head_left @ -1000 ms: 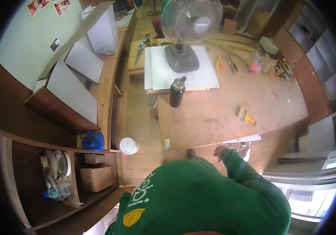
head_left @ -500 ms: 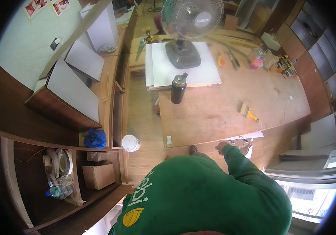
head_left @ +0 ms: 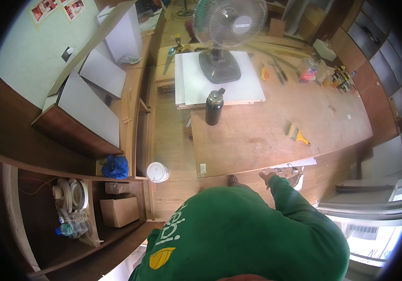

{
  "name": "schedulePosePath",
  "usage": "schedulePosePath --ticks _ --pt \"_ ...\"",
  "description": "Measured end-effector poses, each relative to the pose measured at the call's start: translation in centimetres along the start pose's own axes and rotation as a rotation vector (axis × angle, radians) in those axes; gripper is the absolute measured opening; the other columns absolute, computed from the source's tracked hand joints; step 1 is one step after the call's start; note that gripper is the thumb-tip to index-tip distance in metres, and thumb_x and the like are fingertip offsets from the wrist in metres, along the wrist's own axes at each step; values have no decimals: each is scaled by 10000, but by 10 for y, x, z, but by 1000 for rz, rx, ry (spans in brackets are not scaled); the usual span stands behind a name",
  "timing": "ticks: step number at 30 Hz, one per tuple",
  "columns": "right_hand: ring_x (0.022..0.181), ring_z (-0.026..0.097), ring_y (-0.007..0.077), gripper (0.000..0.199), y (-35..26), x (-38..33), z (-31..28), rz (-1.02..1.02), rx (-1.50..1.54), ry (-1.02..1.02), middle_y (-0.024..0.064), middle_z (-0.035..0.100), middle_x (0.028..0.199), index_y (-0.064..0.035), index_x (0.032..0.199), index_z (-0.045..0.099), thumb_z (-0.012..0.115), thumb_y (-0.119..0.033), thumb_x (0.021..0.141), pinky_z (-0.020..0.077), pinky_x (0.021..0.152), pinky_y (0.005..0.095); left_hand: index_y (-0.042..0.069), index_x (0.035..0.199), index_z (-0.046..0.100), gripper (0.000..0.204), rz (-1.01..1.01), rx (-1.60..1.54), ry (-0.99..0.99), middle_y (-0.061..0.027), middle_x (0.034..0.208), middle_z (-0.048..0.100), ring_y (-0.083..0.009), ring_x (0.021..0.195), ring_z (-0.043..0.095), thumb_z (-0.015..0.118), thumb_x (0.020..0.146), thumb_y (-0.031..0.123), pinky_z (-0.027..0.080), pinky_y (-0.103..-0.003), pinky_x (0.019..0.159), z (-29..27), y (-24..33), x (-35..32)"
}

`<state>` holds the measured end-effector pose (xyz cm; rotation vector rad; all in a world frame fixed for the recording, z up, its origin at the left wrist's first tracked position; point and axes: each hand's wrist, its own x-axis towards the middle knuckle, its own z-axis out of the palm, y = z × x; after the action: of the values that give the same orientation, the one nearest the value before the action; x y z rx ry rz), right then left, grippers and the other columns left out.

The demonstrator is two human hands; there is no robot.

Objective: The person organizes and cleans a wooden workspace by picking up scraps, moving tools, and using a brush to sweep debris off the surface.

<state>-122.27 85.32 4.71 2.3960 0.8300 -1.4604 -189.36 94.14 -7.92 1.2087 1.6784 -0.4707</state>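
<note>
My right hand (head_left: 268, 178) reaches out past the table's near edge at the end of a green sleeve. Its fingers look stretched apart, with nothing visible in them. Close beside it, low under the table edge, lie a cluttered heap of small dark metal-looking items (head_left: 292, 175) and a white sheet (head_left: 306, 162); their kind is too small to tell. My left hand is hidden behind my green-clad body. On the wooden tabletop (head_left: 243, 145), a wide paintbrush with a yellow handle (head_left: 298, 136) lies nearest to that hand. A dark bottle (head_left: 214, 108) stands farther left.
A black fan (head_left: 219, 70) stands on white boards (head_left: 189, 89). Hand tools (head_left: 278, 70) lie at the table's far side. To the left are a white bucket (head_left: 157, 172), a blue bag (head_left: 115, 166) and an open wooden cabinet (head_left: 145, 201) holding a cardboard box (head_left: 119, 210), tape rolls and bottles.
My right hand has shifted slightly, and its fingers have spread from a more closed shape. The things on the table have stayed in place.
</note>
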Motion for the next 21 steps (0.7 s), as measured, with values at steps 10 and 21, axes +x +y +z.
schedulePosePath --ticks 10,21 --pt "728 676 283 336 -10 -3 16 -72 327 55 158 638 955 -33 1119 584 621 -155 808 569 531 393 96 1083 596 497 366 780 68 -141 973 659 -319 930 630 707 718 414 516 -469 735 2 -30 -6" --pt "567 623 239 225 17 29 11 82 302 9 122 598 689 3 841 593 574 -221 831 528 484 386 129 1052 632 526 364 798 55 -123 984 664 -313 960 624 716 692 504 486 -435 805 26 -3 -32"
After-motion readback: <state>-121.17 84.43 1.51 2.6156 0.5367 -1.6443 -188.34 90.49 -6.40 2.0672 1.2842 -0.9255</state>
